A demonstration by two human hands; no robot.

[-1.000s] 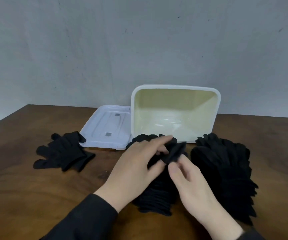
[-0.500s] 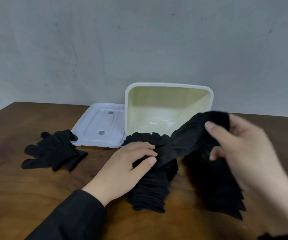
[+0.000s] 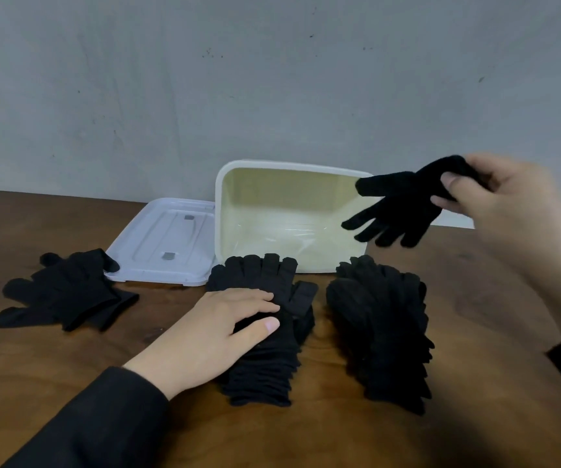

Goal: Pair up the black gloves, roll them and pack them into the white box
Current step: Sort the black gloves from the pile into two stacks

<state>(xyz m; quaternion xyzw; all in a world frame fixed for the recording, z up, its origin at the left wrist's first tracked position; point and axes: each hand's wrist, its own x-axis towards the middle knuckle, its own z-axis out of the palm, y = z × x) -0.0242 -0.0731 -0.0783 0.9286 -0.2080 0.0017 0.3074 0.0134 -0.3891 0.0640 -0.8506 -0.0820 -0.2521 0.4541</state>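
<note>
Black knit is most of what lies on the wooden bench, and none of it looks rolled yet. Nearest the front edge, the person's left hand rests flat on the left stack of gloves, fingers straight and thumb out, pressing the pile down rather than gripping it. Just beside it toward the right sits the right stack of gloves, fanned and untouched, with a thin strip of bare wood between the two piles.

Toward the left edge lies a loose pair of gloves, one laid over the other, flat and unrolled as far as I can see; its fingertips touch the corner of the white lid, which lies on the bench behind it.

Further back, the white box stands tipped on its side with its mouth facing the person, just beside the lid, and I can see nothing inside it.

Highest and farthest, above the box's right end, the right hand pinches a single black glove by its cuff between thumb and curled fingers, the glove's fingers dangling leftward in the air.

So I judge the task is barely begun: perhaps one pair matched, nothing rolled, nothing packed, and two full stacks left.
</note>
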